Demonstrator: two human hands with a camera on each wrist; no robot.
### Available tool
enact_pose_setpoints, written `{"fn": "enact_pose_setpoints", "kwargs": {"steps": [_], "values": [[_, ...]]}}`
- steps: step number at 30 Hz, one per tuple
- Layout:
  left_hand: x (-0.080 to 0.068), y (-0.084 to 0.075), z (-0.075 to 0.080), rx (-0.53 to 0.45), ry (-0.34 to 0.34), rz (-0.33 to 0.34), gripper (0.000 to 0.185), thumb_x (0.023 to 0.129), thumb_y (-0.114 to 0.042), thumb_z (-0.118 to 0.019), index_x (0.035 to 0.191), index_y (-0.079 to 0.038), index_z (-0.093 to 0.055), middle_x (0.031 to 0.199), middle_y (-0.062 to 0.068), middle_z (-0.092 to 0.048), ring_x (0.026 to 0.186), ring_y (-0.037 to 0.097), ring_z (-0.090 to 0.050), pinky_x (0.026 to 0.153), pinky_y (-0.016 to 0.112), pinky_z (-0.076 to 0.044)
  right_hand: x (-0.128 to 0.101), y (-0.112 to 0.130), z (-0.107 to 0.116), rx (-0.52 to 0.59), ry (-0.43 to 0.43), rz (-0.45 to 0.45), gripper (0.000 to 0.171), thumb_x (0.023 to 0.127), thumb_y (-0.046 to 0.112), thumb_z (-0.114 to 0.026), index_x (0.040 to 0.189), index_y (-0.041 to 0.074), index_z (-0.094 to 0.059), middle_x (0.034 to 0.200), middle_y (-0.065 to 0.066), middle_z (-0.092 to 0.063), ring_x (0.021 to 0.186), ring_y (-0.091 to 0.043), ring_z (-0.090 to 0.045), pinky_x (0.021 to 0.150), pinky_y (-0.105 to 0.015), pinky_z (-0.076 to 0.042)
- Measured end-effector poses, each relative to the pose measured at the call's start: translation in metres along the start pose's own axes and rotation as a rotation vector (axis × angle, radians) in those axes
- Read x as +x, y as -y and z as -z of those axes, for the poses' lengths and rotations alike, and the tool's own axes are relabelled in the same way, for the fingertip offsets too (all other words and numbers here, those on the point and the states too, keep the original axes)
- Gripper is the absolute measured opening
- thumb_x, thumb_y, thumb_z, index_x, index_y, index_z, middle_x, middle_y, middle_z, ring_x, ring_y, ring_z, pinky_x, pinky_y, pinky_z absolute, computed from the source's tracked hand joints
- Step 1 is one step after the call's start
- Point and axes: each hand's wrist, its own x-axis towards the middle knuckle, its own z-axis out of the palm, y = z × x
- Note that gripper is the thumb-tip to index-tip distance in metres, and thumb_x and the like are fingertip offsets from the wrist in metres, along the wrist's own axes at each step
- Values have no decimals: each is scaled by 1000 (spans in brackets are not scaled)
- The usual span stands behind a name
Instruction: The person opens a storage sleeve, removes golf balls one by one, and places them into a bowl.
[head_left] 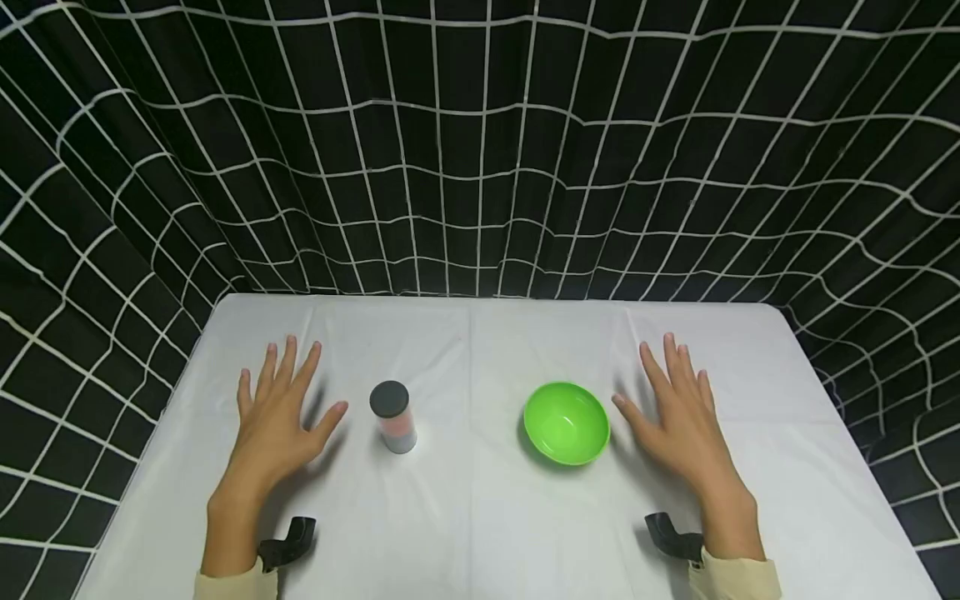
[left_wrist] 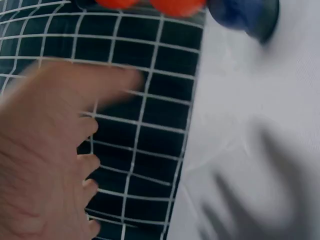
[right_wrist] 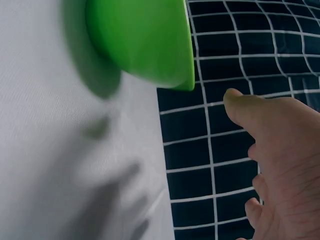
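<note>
A small upright cylinder with a dark grey lid (head_left: 392, 414) stands on the table, right of my left hand (head_left: 276, 429). Its side looks pinkish above greyish in the head view. At the top of the left wrist view, orange-red round shapes (left_wrist: 177, 4) and a dark blue base (left_wrist: 245, 17) are cut off by the frame. My left fingers are spread, holding nothing. A bright green bowl (head_left: 566, 423) sits right of centre, just left of my right hand (head_left: 684, 425). That hand's fingers are extended, its thumb near the bowl's rim but apart from it.
White cloth (head_left: 465, 517) covers the table, with faint creases. Black curtain with a white grid (head_left: 480, 150) surrounds its back and sides. A dark curved wrist mount (head_left: 288, 542) juts inward from the left wrist, and a similar mount (head_left: 671, 537) from the right.
</note>
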Motion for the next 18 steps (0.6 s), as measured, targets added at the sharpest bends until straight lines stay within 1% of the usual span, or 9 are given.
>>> {"fn": "enact_pose_setpoints", "kwargs": {"steps": [3, 5, 8, 10, 12, 14, 16, 18], "values": [[7, 2, 5, -36, 23, -31, 93, 94, -38, -77, 170, -21, -26, 178, 20, -14, 166, 44, -9, 129, 72, -6, 7, 7, -5, 15, -29, 26, 81, 103, 45, -65, 169, 15, -28, 179, -16, -9, 169, -36, -2, 135, -60, 5], [6, -2, 1, -80, 64, -45, 98, 91, -34, -83, 169, -22, -26, 178, 19, -15, 166, 45, -11, 129, 71, -9, 3, 7, -4, 21, -41, 34, 79, 103, 42, -66, 168, 16, -30, 179, -16, -12, 168, -36, -4, 136, -58, 6], [6, -8, -4, -137, 99, -71, 103, 86, -35, -88, 169, -25, -28, 178, 17, -18, 166, 44, -14, 129, 70, -14, 2, 9, -3, 34, -69, 68, 76, 102, 39, -68, 167, 16, -34, 178, -17, -18, 168, -37, -10, 136, -56, 4], [6, -11, -7, -171, 111, -91, 104, 83, -37, -90, 168, -28, -31, 178, 13, -21, 166, 41, -15, 129, 70, -17, 4, 12, -3, 44, -93, 100, 73, 101, 36, -71, 164, 15, -40, 176, -19, -24, 166, -39, -16, 136, -58, 0], [5, -15, -11, -206, 116, -117, 104, 81, -40, -92, 167, -31, -33, 176, 11, -27, 165, 40, -19, 128, 70, -21, 6, 15, -3, 55, -119, 134, 70, 98, 31, -74, 160, 13, -46, 173, -22, -30, 163, -44, -24, 135, -62, -6], [5, -17, -15, -244, 123, -129, 103, 81, -42, -92, 166, -33, -35, 174, 9, -34, 164, 39, -25, 127, 69, -27, 6, 20, -3, 72, -134, 157, 68, 96, 27, -77, 157, 12, -51, 170, -23, -34, 157, -49, -32, 132, -67, -15], [4, -19, -18, -297, 141, -129, 102, 81, -42, -92, 165, -35, -34, 169, 8, -42, 161, 36, -34, 125, 67, -33, 7, 25, -3, 89, -136, 170, 66, 94, 25, -79, 154, 12, -54, 169, -23, -37, 152, -52, -37, 126, -71, -25], [5, -20, -23, -358, 157, -134, 102, 82, -39, -93, 165, -34, -34, 163, 6, -50, 155, 33, -44, 124, 62, -39, 6, 30, -2, 106, -132, 177, 67, 93, 22, -80, 154, 12, -55, 168, -21, -39, 149, -53, -41, 119, -72, -34]]}}
